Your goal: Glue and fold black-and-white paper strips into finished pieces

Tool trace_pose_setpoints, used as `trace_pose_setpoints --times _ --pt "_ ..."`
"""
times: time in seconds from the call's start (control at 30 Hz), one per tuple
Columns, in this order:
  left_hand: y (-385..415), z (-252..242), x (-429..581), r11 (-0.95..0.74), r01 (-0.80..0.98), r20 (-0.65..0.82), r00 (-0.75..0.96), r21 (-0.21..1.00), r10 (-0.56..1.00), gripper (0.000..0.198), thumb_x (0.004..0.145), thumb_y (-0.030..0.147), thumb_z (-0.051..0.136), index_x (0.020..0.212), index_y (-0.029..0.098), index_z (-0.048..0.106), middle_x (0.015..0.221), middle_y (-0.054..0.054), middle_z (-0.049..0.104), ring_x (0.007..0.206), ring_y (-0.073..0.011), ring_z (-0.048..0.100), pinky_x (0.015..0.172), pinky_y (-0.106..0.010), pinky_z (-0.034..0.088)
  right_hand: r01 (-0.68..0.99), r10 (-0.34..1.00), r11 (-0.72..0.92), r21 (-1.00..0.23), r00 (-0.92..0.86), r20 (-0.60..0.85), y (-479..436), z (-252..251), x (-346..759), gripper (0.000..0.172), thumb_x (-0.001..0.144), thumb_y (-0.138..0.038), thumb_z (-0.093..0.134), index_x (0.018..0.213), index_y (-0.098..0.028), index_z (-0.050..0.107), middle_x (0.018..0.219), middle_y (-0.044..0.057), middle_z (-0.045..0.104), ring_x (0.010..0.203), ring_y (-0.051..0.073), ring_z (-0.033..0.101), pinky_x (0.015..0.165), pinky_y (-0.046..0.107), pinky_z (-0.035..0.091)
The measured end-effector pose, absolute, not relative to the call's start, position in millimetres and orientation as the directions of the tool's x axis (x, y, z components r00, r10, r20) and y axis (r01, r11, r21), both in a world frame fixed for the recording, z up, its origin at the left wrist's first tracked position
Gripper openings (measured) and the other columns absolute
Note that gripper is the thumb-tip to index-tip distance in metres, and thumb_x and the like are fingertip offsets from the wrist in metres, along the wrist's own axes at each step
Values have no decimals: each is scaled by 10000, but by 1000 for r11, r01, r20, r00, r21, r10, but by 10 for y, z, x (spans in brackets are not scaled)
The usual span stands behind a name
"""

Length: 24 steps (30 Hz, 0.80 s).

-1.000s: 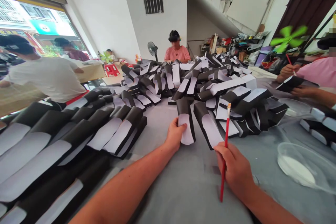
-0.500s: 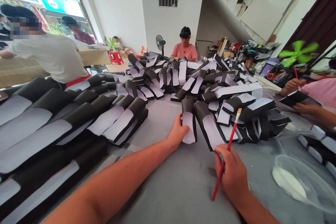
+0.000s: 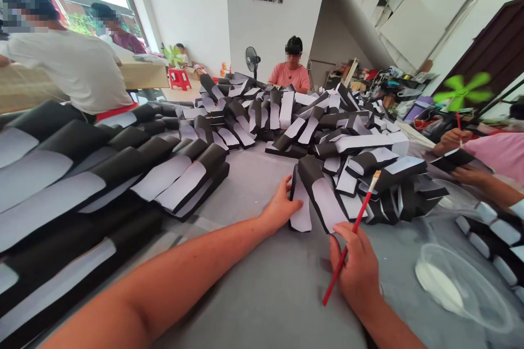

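Since the earlier frame, the red-handled paintbrush with pale bristles point(image 3: 361, 207) has tipped further to the right in my right hand point(image 3: 354, 268), and my left hand point(image 3: 281, 207) has edged right, closer to the work. The view has also swung a little.

From where I sit, my left hand's grip is hard to call: its fingers press against the left edge of a folded black paper piece with a white strip point(image 3: 301, 208), but I can't tell if they are pinching it. My right hand's grip is closed around the brush handle, with its fingertips point(image 3: 336, 227) just beside the lower end of a second black-and-white paper piece point(image 3: 321, 191). Both pieces stand on the grey-covered tabletop point(image 3: 262, 300), leaning against each other at the front of a large heap of similar pieces point(image 3: 339, 139).

Neat overlapping rows of the same black-and-white pieces point(image 3: 102, 185) lie to my left. To my right sits a clear plastic bowl holding white liquid point(image 3: 454, 286), and beyond it a co-worker in a pink sleeve point(image 3: 501, 155) holds a black piece point(image 3: 454, 160) and a red brush point(image 3: 458, 122). Another person in a salmon T-shirt point(image 3: 290, 75) sits across the heap, near a black standing fan point(image 3: 252, 59), while someone in a white T-shirt point(image 3: 61, 62) stands at the far left, turned away from me
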State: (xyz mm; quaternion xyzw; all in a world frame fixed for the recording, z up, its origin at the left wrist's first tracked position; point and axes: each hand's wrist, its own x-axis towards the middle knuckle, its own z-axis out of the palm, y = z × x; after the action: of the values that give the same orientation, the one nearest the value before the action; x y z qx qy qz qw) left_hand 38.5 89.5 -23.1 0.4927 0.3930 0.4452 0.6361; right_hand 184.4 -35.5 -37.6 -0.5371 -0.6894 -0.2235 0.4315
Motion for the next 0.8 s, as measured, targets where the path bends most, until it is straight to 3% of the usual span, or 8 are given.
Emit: trace_pose_setpoints --times 0.13,0.23,0.3,0.4,0.53,0.67,0.8 --pt "872 -244 398 76 -130 -21 378 989 926 866 574 140 720 1374 208 395 1363 -157 481 890 -204 621 726 -308 504 930 547 320 -183 -24 837 -350 -377 1840 229 870 -151 506 1092 -195 543 961 91 603 897 223 599 747 378 529" --pt "836 -217 396 -124 -97 147 296 988 944 764 577 168 741 1296 202 483 1351 -142 490 1157 -279 519 893 -363 461 929 549 319 -189 -18 836 -347 -379 1837 259 869 -156 506 1123 -201 530 981 90 599 910 226 596 754 386 525" --pt "802 -171 382 -252 -48 257 211 967 943 626 623 225 740 1215 205 539 1303 -124 523 1222 -279 456 956 -384 416 928 553 321 -189 -22 833 -347 -379 1837 263 870 -150 501 1128 -196 527 990 93 597 918 225 592 758 384 526" --pt "741 -104 365 -280 -21 277 220 960 935 548 694 326 713 1195 200 530 1179 -111 576 1034 -233 551 843 -349 456 933 548 314 -175 -27 836 -353 -378 1832 261 872 -143 500 1126 -196 526 989 95 597 917 223 591 756 379 529" --pt "676 -92 397 -166 -151 207 319 974 925 755 648 322 757 1307 206 408 1082 -82 585 791 -150 575 673 -273 458 917 550 381 -115 -125 826 -373 -381 1807 265 868 -135 520 1127 -185 543 995 96 605 923 211 604 769 359 540" --pt "667 -62 431 -39 -292 145 351 956 925 759 680 241 699 1344 208 331 943 -31 599 705 -110 545 648 -256 452 870 560 487 -73 -247 791 -394 -386 1789 283 874 -119 509 1147 -184 551 1086 102 617 981 197 617 801 347 551" --pt "754 34 386 7 -352 86 249 936 965 708 683 207 637 1325 189 339 873 -11 591 684 -116 550 612 -250 451 870 559 484 -94 -224 799 -406 -403 1808 325 863 -112 517 1170 -211 557 1198 119 609 1051 221 613 825 394 547"
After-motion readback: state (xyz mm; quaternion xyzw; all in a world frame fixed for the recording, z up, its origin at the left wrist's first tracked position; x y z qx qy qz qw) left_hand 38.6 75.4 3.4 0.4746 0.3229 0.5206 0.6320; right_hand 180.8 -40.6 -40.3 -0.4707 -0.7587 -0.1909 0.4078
